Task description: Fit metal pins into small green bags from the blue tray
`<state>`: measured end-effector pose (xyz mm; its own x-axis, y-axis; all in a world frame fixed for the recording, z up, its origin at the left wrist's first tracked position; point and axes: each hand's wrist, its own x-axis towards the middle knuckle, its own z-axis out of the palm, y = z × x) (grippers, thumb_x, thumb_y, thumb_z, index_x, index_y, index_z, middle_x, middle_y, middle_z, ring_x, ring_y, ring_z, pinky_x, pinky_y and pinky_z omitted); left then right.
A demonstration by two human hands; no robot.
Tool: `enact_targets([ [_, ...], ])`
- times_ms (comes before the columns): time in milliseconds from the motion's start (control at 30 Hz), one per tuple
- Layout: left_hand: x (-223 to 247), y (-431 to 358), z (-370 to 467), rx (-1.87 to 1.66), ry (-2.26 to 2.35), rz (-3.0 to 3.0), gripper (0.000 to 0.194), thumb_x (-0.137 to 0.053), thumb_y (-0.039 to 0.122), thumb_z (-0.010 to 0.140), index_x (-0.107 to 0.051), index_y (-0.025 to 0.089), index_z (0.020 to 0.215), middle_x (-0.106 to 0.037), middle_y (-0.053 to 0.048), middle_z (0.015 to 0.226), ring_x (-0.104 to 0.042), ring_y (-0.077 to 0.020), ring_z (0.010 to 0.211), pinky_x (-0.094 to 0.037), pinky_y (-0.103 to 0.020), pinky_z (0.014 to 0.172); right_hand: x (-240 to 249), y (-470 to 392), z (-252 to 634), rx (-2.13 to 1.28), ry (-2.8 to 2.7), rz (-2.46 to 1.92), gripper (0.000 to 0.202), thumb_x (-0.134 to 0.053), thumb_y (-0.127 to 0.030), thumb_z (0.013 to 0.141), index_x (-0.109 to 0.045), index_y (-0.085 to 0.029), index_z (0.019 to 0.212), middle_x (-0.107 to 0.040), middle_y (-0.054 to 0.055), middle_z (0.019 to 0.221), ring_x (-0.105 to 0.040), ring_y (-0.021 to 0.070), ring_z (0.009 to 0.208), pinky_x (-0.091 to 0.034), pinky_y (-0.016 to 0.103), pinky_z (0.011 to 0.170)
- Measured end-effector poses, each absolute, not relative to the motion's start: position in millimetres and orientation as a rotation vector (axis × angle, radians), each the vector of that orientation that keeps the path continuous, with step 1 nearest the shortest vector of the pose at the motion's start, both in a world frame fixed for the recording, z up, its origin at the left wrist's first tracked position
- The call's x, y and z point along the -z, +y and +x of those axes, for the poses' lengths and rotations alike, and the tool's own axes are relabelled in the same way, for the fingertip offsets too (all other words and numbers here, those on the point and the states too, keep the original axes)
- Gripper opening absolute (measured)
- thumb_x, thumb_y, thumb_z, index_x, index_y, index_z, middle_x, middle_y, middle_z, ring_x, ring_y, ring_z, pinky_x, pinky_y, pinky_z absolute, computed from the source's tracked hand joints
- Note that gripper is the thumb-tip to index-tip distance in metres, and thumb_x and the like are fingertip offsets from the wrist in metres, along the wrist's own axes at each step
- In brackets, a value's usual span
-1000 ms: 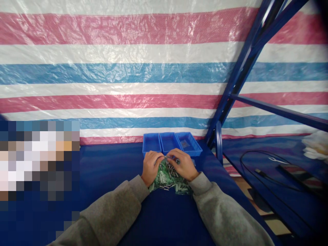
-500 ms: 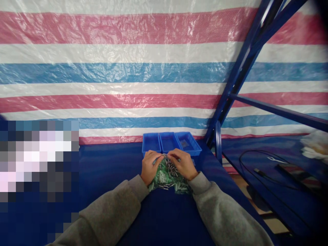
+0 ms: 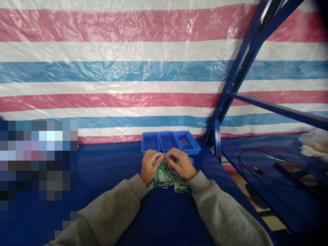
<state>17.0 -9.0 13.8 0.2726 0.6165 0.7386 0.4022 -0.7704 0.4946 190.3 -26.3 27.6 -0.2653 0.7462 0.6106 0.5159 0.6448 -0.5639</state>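
Note:
My left hand and my right hand meet over a pile on the blue table, thumbs and fingers pinched close together. Between their fingertips is something small and shiny, too small to name. Beneath lie clear and green plastic bags and many short, thin metal pins, some loose at the near edge. Both hands partly cover the pile. Just beyond the fingers stand three blue plastic bins side by side: a left bin, a middle bin and a right bin with a small clear packet inside.
A striped plastic sheet hangs behind the table. To the right rises a slanted blue metal frame. Past it, another blue surface carries a black cable and a white crumpled thing. The far left is pixelated.
My fingertips have shifted slightly, and the right fingers sit a little nearer the left ones. The pile and bins stay put, while the view has tilted slightly.

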Motion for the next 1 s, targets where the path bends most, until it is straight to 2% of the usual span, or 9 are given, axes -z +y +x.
enact_targets([
  [333,-14.3,-10.2,17.3,-1.495,0.949,2.31,0.011,-0.055,0.022,0.085,-0.063,0.018,0.091,-0.065,-0.005,0.085,-0.057,-0.0173,0.082,-0.043,-0.032,0.077,-26.6,-26.0,190.1,-0.213,-1.89,-1.042,0.022,-0.051,-0.029,0.087,-0.059,-0.018,0.071,-0.057,0.001,0.065,-0.052,0.0136,0.06,-0.04,0.025,0.059],
  [533,-13.2,-10.6,19.1,-1.503,0.971,2.271,0.019,-0.057,0.024,0.083,-0.06,0.019,0.101,-0.066,-0.004,0.084,-0.059,-0.0172,0.082,-0.045,-0.032,0.078,-23.9,-23.7,191.0,-0.21,-1.766,-1.09,0.015,-0.052,-0.028,0.087,-0.061,-0.019,0.078,-0.064,0.003,0.073,-0.058,0.0158,0.067,-0.043,0.026,0.065],
  [733,-9.3,-9.3,19.8,-1.554,0.993,2.195,0.021,-0.057,0.024,0.083,-0.058,0.018,0.104,-0.066,-0.005,0.09,-0.061,-0.0171,0.086,-0.046,-0.032,0.084,-21.6,-24.7,190.9,-0.336,-1.775,-1.115,0.013,-0.05,-0.028,0.087,-0.059,-0.02,0.083,-0.063,0.0,0.067,-0.059,0.0148,0.057,-0.046,0.025,0.062],
  [900,-8.0,-8.0,19.3,-1.489,1.036,2.191,0.035,-0.058,0.027,0.082,-0.053,0.021,0.116,-0.067,-0.004,0.091,-0.062,-0.0182,0.088,-0.046,-0.034,0.086,-20.9,-25.5,189.2,-0.427,-1.749,-1.084,0.01,-0.049,-0.028,0.087,-0.056,-0.021,0.085,-0.064,0.0,0.07,-0.063,0.0153,0.06,-0.048,0.025,0.062],
  [1000,-8.8,-7.6,19.0,-1.492,1.04,2.209,0.035,-0.058,0.028,0.083,-0.053,0.021,0.117,-0.067,-0.004,0.09,-0.062,-0.0186,0.087,-0.047,-0.035,0.084,-21.3,-25.5,188.8,-0.421,-1.754,-1.08,0.01,-0.048,-0.027,0.088,-0.056,-0.021,0.086,-0.065,0.0,0.069,-0.063,0.0156,0.062,-0.049,0.025,0.063],
])
